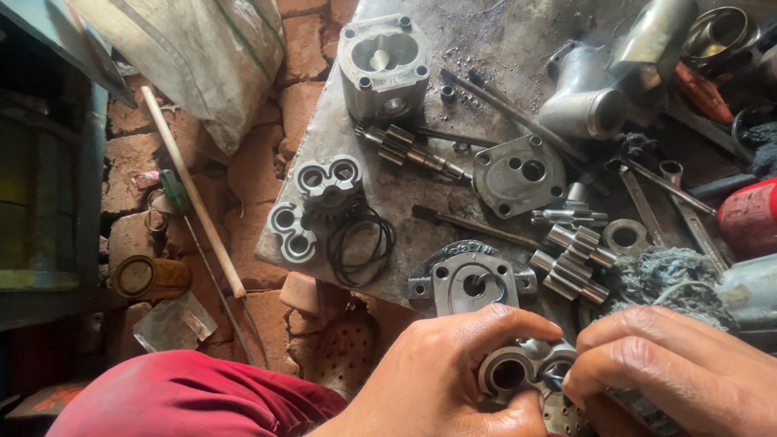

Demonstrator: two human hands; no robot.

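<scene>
1. Pump housing (384,63) stands top centre on the metal sheet (486,32), open side up; we see a shaft end in its bore.
2. Bushing (526,371), figure-eight w/ two bores, sits at bottom edge, betw. both our hands.
3. Left hand (437,380): thumb and fingers curled round bushing, gripping it.
4. Right hand (672,368): fingers pressed together, tips on bushing's right bore.
5. Nearby: flange (472,279) just above, black O-rings (360,241), gear shafts (571,263).

Both hands meet at the near edge: the left hand (441,380) and right hand (676,368) grip a figure-eight metal bushing (522,368). Just beyond lie a pump cover (471,279), black rubber rings (360,239) to its left, and gear shafts (571,263) to its right on the metal plate (486,40).
</scene>
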